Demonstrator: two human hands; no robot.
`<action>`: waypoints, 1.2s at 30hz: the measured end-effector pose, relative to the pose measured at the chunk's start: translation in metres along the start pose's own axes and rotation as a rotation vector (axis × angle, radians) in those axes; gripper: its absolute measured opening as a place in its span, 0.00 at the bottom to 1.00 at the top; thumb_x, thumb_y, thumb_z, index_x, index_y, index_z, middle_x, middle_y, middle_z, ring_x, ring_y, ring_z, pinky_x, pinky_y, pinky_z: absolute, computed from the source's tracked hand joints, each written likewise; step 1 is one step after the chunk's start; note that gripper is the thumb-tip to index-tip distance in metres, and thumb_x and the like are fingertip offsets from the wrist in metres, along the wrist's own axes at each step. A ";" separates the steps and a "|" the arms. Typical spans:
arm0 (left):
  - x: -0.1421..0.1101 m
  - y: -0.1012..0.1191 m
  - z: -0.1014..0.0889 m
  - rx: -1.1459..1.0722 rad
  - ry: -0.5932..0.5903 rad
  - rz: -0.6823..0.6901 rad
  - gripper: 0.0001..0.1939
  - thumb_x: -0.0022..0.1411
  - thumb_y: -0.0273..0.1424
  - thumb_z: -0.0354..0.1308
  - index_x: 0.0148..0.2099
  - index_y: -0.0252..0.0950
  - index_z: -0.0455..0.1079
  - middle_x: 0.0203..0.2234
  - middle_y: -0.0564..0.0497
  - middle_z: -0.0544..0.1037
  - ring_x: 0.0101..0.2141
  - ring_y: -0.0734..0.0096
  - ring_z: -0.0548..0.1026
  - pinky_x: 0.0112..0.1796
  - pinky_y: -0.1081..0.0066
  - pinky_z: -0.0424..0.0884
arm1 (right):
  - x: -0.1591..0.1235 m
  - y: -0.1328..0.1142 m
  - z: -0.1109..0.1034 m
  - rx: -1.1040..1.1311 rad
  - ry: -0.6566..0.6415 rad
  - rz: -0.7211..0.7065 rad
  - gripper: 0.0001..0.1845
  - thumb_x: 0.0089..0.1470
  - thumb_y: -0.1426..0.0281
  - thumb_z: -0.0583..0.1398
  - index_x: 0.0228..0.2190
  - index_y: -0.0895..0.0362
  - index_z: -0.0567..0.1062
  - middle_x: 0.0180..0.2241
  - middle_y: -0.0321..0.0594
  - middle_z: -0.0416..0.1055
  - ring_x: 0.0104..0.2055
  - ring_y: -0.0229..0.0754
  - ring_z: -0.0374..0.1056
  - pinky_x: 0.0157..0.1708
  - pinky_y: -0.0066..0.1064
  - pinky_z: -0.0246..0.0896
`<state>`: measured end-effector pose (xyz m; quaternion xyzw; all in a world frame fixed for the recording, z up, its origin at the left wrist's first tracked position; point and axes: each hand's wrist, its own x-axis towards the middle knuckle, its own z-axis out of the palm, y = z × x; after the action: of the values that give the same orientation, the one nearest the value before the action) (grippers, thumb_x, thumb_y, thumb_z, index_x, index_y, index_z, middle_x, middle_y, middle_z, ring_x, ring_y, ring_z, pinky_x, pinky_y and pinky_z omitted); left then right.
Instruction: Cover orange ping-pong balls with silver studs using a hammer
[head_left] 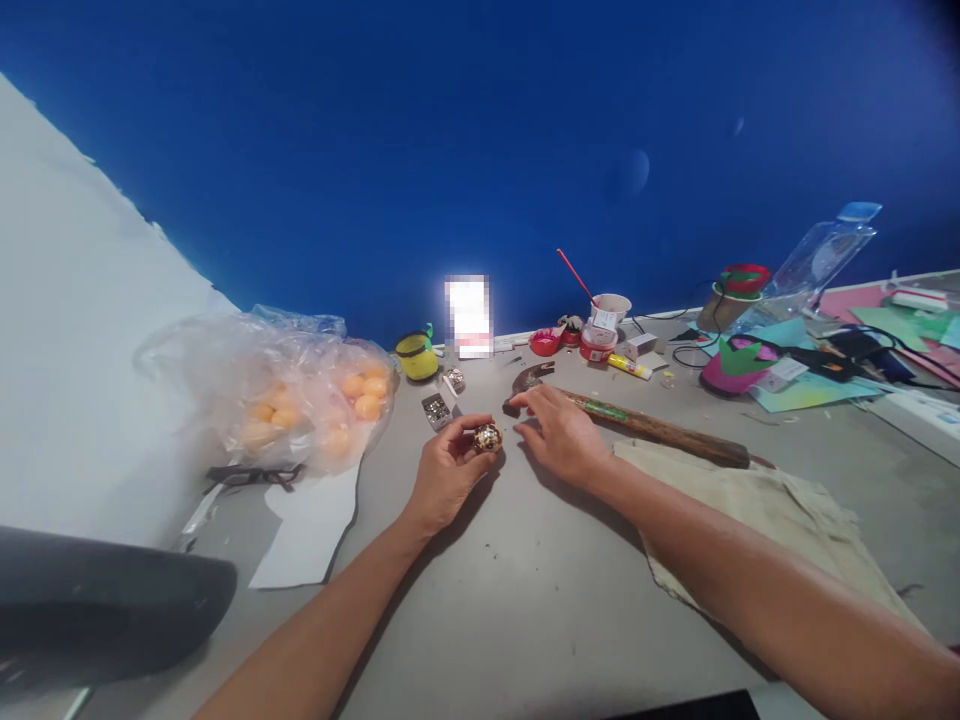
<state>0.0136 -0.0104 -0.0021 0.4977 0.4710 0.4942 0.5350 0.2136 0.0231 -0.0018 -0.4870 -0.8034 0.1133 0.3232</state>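
My left hand is closed around a small round ball studded with gold and dark sparkly bits, held just above the grey table. My right hand lies palm down beside it, fingers stretched out flat and holding nothing. Its fingertips rest next to the head of a hammer with a long wooden handle, which lies across the table behind the hand.
A clear plastic bag of orange balls sits at the left, white paper before it. A beige cloth lies under my right forearm. Small boxes of pins, a yellow cup, glue, a cup, a plastic bottle and coloured paper crowd the back.
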 end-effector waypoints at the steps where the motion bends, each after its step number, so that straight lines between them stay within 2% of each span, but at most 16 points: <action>1: -0.001 0.000 0.001 -0.006 -0.009 -0.017 0.26 0.49 0.30 0.76 0.50 0.35 0.76 0.37 0.47 0.83 0.37 0.64 0.80 0.40 0.65 0.77 | 0.003 0.004 -0.004 -0.096 0.021 0.009 0.14 0.60 0.75 0.61 0.49 0.54 0.74 0.49 0.46 0.73 0.52 0.50 0.67 0.51 0.40 0.61; 4: -0.002 0.003 0.002 -0.157 -0.052 -0.092 0.28 0.51 0.35 0.76 0.53 0.35 0.74 0.39 0.46 0.82 0.36 0.62 0.82 0.37 0.63 0.78 | 0.010 0.018 -0.014 -0.361 0.021 0.136 0.17 0.61 0.70 0.63 0.52 0.56 0.75 0.53 0.52 0.72 0.57 0.59 0.63 0.53 0.47 0.58; 7: -0.002 0.005 0.001 -0.326 -0.092 -0.164 0.30 0.52 0.35 0.77 0.55 0.36 0.73 0.44 0.44 0.80 0.34 0.66 0.81 0.34 0.66 0.77 | 0.015 0.030 -0.015 -0.495 -0.098 0.247 0.16 0.64 0.63 0.62 0.49 0.59 0.77 0.51 0.56 0.73 0.55 0.63 0.63 0.50 0.50 0.59; 9: -0.001 0.006 0.000 -0.365 -0.106 -0.189 0.30 0.50 0.31 0.77 0.54 0.36 0.74 0.45 0.45 0.80 0.34 0.70 0.80 0.33 0.70 0.76 | 0.017 0.035 -0.014 -0.525 -0.154 0.274 0.16 0.66 0.61 0.60 0.47 0.59 0.78 0.50 0.57 0.74 0.54 0.61 0.65 0.49 0.48 0.59; 12: -0.001 0.005 -0.001 -0.358 -0.100 -0.176 0.29 0.47 0.28 0.78 0.52 0.37 0.76 0.39 0.49 0.79 0.31 0.74 0.77 0.30 0.73 0.72 | 0.019 0.036 -0.013 -0.544 -0.172 0.277 0.15 0.67 0.63 0.59 0.46 0.60 0.78 0.49 0.57 0.74 0.54 0.59 0.67 0.47 0.45 0.59; 14: -0.001 0.004 -0.002 -0.348 -0.091 -0.162 0.28 0.48 0.29 0.78 0.52 0.37 0.76 0.37 0.51 0.78 0.29 0.74 0.76 0.30 0.72 0.71 | 0.020 0.034 -0.014 -0.544 -0.163 0.272 0.13 0.66 0.64 0.60 0.45 0.60 0.77 0.48 0.56 0.75 0.52 0.58 0.68 0.45 0.42 0.59; 17: 0.001 0.004 -0.003 -0.358 -0.082 -0.161 0.26 0.50 0.30 0.76 0.52 0.37 0.76 0.39 0.49 0.78 0.32 0.71 0.77 0.33 0.69 0.72 | 0.018 0.028 -0.015 -0.514 -0.108 0.279 0.11 0.65 0.67 0.61 0.46 0.59 0.75 0.43 0.53 0.77 0.46 0.53 0.72 0.41 0.39 0.56; 19: 0.002 0.004 -0.004 -0.369 -0.076 -0.163 0.27 0.49 0.29 0.75 0.52 0.37 0.76 0.41 0.47 0.79 0.33 0.70 0.77 0.34 0.69 0.71 | 0.015 0.024 -0.015 -0.495 -0.044 0.251 0.11 0.65 0.68 0.61 0.47 0.58 0.74 0.39 0.50 0.78 0.42 0.52 0.72 0.39 0.38 0.54; 23: 0.004 0.002 -0.004 -0.298 -0.049 -0.124 0.29 0.46 0.26 0.74 0.53 0.37 0.76 0.38 0.50 0.79 0.28 0.79 0.71 0.30 0.74 0.66 | 0.012 0.016 -0.020 -0.484 0.111 0.075 0.10 0.68 0.68 0.57 0.47 0.57 0.74 0.38 0.48 0.77 0.41 0.52 0.70 0.40 0.39 0.50; 27: 0.005 -0.003 -0.003 -0.133 0.019 -0.073 0.28 0.47 0.28 0.73 0.52 0.36 0.75 0.39 0.49 0.80 0.29 0.77 0.71 0.29 0.75 0.66 | 0.009 0.004 -0.027 -0.443 0.249 -0.037 0.18 0.72 0.63 0.52 0.52 0.57 0.75 0.36 0.48 0.76 0.41 0.52 0.68 0.40 0.40 0.50; 29: 0.004 -0.004 -0.002 -0.088 0.018 -0.062 0.26 0.47 0.29 0.73 0.50 0.35 0.75 0.38 0.48 0.81 0.30 0.74 0.72 0.29 0.74 0.67 | 0.006 -0.003 -0.027 -0.406 0.271 -0.067 0.19 0.72 0.62 0.51 0.54 0.56 0.75 0.35 0.47 0.75 0.40 0.52 0.67 0.41 0.40 0.50; 32: 0.004 -0.004 -0.002 -0.056 0.000 -0.045 0.21 0.47 0.29 0.73 0.45 0.34 0.76 0.37 0.47 0.81 0.30 0.73 0.72 0.28 0.74 0.66 | 0.002 -0.009 -0.025 -0.356 0.229 -0.151 0.18 0.72 0.64 0.52 0.53 0.53 0.77 0.35 0.46 0.75 0.39 0.50 0.66 0.41 0.40 0.50; 34: 0.004 -0.004 -0.003 -0.083 0.012 -0.041 0.21 0.45 0.29 0.73 0.44 0.34 0.76 0.37 0.48 0.81 0.31 0.73 0.72 0.28 0.74 0.65 | 0.001 -0.009 -0.027 -0.338 0.231 -0.187 0.17 0.71 0.64 0.52 0.53 0.51 0.77 0.37 0.46 0.76 0.39 0.49 0.66 0.42 0.41 0.50; 36: 0.005 -0.005 -0.003 -0.123 0.025 -0.050 0.24 0.44 0.28 0.73 0.47 0.35 0.77 0.36 0.49 0.80 0.31 0.74 0.72 0.28 0.74 0.65 | 0.001 -0.008 -0.030 -0.327 0.293 -0.162 0.17 0.71 0.64 0.52 0.53 0.51 0.77 0.38 0.46 0.76 0.41 0.50 0.67 0.44 0.41 0.51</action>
<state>0.0108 -0.0057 -0.0070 0.4457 0.4587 0.5150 0.5708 0.2268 0.0159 0.0258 -0.4781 -0.7920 -0.1168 0.3613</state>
